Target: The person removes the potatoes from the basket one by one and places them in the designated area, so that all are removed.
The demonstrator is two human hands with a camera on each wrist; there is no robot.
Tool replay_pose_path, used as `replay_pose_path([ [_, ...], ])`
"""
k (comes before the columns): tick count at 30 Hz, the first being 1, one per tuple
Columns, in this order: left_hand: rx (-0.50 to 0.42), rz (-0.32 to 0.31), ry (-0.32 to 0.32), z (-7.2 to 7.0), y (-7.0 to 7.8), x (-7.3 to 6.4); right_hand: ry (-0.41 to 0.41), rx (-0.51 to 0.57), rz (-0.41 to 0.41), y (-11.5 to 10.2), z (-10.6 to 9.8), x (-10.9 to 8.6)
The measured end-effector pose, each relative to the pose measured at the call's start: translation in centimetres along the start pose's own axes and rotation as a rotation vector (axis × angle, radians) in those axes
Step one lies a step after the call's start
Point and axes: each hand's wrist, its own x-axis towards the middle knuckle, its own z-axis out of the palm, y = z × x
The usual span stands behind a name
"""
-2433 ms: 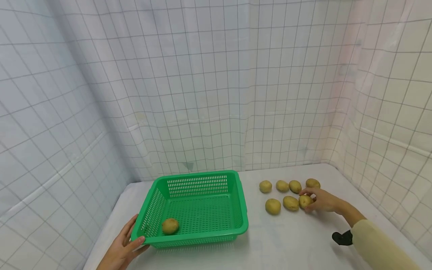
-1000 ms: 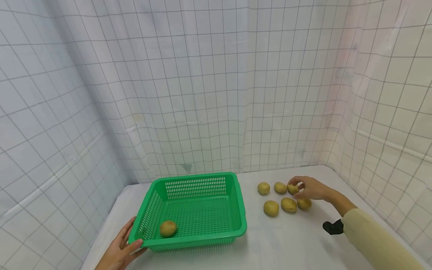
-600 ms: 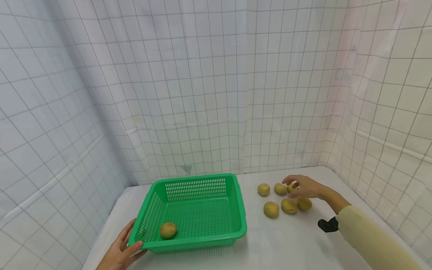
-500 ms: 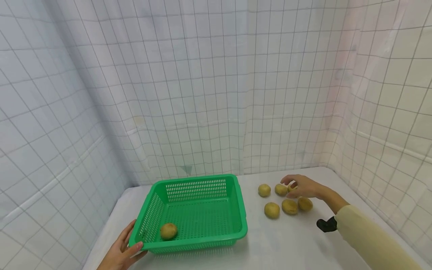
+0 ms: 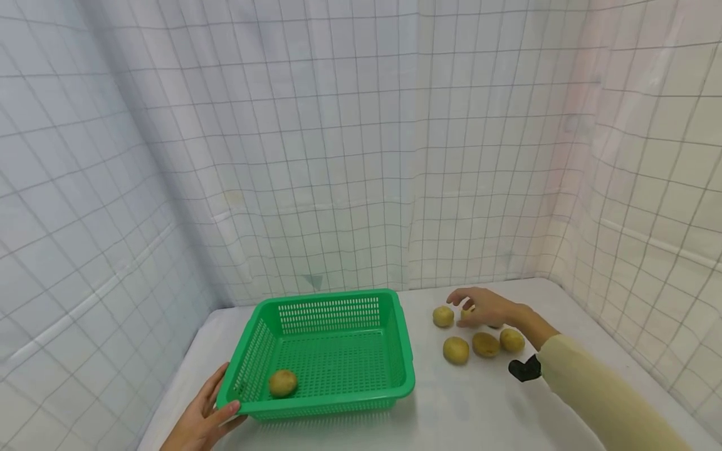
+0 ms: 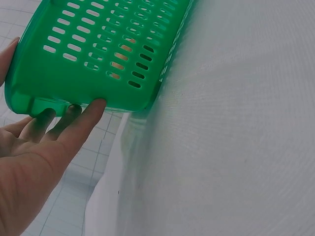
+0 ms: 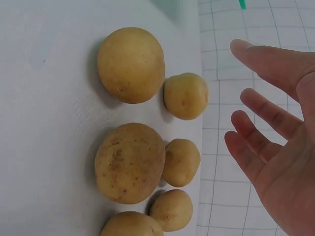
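Note:
A green plastic basket (image 5: 329, 360) with slotted walls stands left of centre on the white table, one potato (image 5: 283, 383) lying in its near left part. My left hand (image 5: 202, 416) holds the basket's near left corner, thumb over the rim and fingers under it, as the left wrist view (image 6: 44, 152) confirms. To the right, my right hand (image 5: 487, 307) hovers above the back row of potatoes, fingers spread and slightly bent, holding nothing. The back row's leftmost potato (image 5: 443, 316) is beside its fingertips; others there are partly hidden. Three potatoes make up the front row, including a brownish one (image 7: 130, 163).
White sheeting with a grey grid hangs behind the table (image 5: 451, 407) and on both sides. A black piece (image 5: 524, 368) juts from the right cuff. The table's back edge runs just behind the back row of potatoes.
My right hand has left the front row's rightmost potato, lifted and moved left along the back row. The left hand and basket stay in place, apart from slight camera motion.

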Motion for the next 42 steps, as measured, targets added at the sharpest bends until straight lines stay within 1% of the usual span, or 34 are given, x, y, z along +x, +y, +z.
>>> replay_pose_path([
  [5,0.008,0.008,-0.014,0.2,0.4,0.0,-0.001,0.051,0.034,-1.7,0.4,1.2],
  [8,0.013,0.014,-0.013,0.3,0.5,0.0,0.001,0.048,0.034,-2.4,0.7,2.0],
  [10,0.018,0.019,-0.013,0.4,0.6,0.0,-0.005,0.033,0.017,-2.8,0.9,2.5],
  [15,0.014,0.019,-0.006,0.4,0.5,-0.1,-0.016,0.005,-0.064,-3.9,1.3,3.7],
  [19,0.000,0.008,0.009,0.4,0.4,-0.2,-0.027,-0.003,-0.083,-4.8,1.8,4.5],
  [25,-0.001,-0.001,0.009,0.5,0.1,-0.2,-0.042,0.015,-0.099,-6.3,2.7,5.6],
  [34,0.013,0.029,-0.005,0.6,0.2,-0.3,-0.083,0.010,-0.164,-8.6,3.7,7.6],
  [42,0.016,0.036,0.012,0.6,0.3,-0.4,-0.134,-0.005,-0.221,-10.1,4.5,9.0],
])
